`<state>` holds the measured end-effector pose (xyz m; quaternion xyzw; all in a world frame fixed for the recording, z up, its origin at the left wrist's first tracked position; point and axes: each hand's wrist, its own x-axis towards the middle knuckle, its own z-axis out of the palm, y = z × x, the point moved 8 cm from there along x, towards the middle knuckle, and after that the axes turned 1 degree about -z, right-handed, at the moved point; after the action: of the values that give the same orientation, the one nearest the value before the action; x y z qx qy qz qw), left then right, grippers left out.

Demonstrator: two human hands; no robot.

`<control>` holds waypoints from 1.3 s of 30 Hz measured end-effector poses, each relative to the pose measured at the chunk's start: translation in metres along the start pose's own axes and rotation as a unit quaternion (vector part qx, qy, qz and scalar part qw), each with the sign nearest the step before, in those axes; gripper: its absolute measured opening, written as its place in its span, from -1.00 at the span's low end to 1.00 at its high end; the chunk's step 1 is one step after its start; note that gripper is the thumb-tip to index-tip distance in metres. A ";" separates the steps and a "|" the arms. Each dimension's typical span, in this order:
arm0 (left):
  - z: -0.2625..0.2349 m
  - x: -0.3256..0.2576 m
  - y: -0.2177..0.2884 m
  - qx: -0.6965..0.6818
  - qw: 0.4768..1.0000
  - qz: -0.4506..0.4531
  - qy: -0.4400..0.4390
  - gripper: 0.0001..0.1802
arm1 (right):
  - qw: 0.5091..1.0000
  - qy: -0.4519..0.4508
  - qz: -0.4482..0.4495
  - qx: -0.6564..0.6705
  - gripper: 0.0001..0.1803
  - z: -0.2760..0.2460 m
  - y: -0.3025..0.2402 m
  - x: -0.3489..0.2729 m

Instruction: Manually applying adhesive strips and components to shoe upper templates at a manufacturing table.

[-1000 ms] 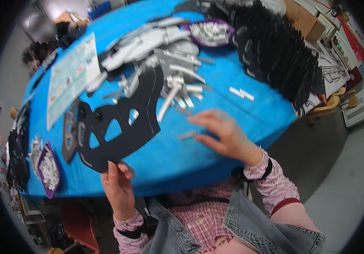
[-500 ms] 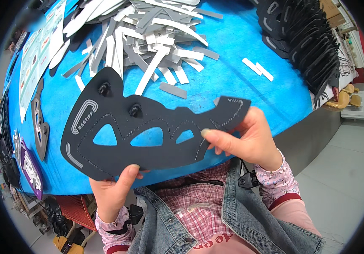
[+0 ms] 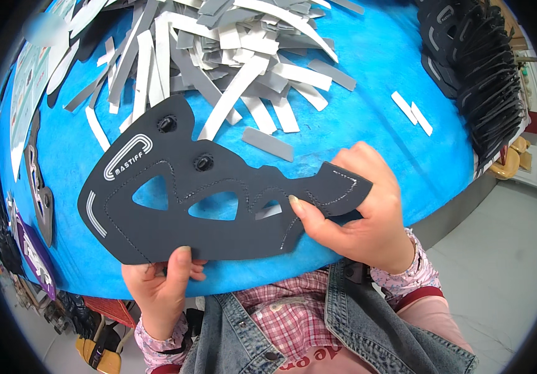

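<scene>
Between my hands is a flat dark stitched panel (image 3: 218,240) with three cutouts, pale printed marks and two black round fittings near its upper edge. My left hand (image 3: 159,283) grips its lower left edge, thumb on the face and fingers behind. At the narrow right end, my right hand (image 3: 371,209) pinches the panel, with its thumb beside the smallest cutout. Most of the right fingers are hidden behind the piece. Blue tabletop shows through the two larger cutouts, and something pale shows through the smallest.
Beyond the panel lies a heap of white and grey strips (image 3: 237,68) on the blue table (image 3: 343,134). Two white strips (image 3: 412,113) lie apart, near a stack of similar dark panels (image 3: 483,87). Leftward are a dark cut-out piece (image 3: 39,187) and a purple container (image 3: 34,258).
The panel has turned slightly, its right end now lower in view. My right hand has closed further around that end. The whole view has shifted a little over the table.
</scene>
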<state>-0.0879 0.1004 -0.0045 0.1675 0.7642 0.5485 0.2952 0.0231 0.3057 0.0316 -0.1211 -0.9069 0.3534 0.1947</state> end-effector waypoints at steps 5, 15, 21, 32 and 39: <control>-0.003 -0.005 -0.004 0.019 1.000 0.013 0.020 -0.93 | 1.000 -0.001 0.012 -0.008 -0.81 0.002 0.002 -0.001; -0.003 -0.012 -0.004 0.094 0.991 0.092 0.003 -0.87 | 0.999 -0.022 0.021 -0.019 -0.79 0.005 0.005 -0.003; -0.004 -0.014 -0.003 0.101 0.993 0.064 0.020 -0.78 | 0.999 -0.031 0.022 -0.020 -0.76 0.005 0.003 -0.001; -0.004 -0.013 -0.001 0.109 0.992 0.050 0.026 -0.78 | 0.999 -0.036 0.020 -0.027 -0.74 0.006 0.003 0.000; -0.004 -0.013 -0.002 0.119 0.991 0.058 0.026 -0.76 | 0.999 -0.041 0.020 -0.030 -0.74 0.007 0.004 -0.001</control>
<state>-0.0802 0.0896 -0.0021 0.2315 0.8201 0.4744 0.2209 0.0209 0.3038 0.0237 -0.1302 -0.9218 0.3343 0.1468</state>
